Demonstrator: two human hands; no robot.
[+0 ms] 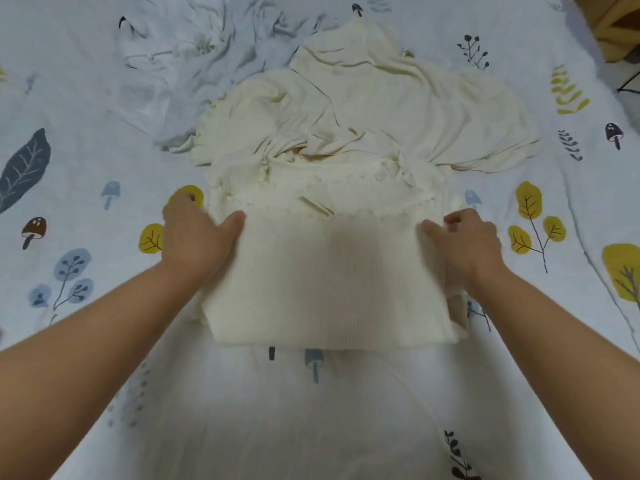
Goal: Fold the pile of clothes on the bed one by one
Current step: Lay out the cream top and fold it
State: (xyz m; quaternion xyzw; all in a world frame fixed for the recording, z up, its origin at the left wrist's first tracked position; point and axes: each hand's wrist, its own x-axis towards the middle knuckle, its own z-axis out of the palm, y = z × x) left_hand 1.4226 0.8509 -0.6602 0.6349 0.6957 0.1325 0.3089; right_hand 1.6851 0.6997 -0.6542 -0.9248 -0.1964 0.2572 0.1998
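Note:
A cream ribbed knit top (329,282) lies folded into a rectangle on the bed in front of me, its scalloped edge at the far side. My left hand (194,233) grips its left edge, thumb on top and fingers tucked under. My right hand (464,240) grips the right edge the same way. Behind it lies a loose cream garment (398,109), spread and wrinkled. Farther left a crumpled white garment (180,64) blends into the sheet.
The bed sheet (86,188) is pale blue-white with printed leaves, mushrooms and yellow trees. A dark and tan object (620,22) shows past the bed's far right corner. Bare sheet stretches near me and on both sides.

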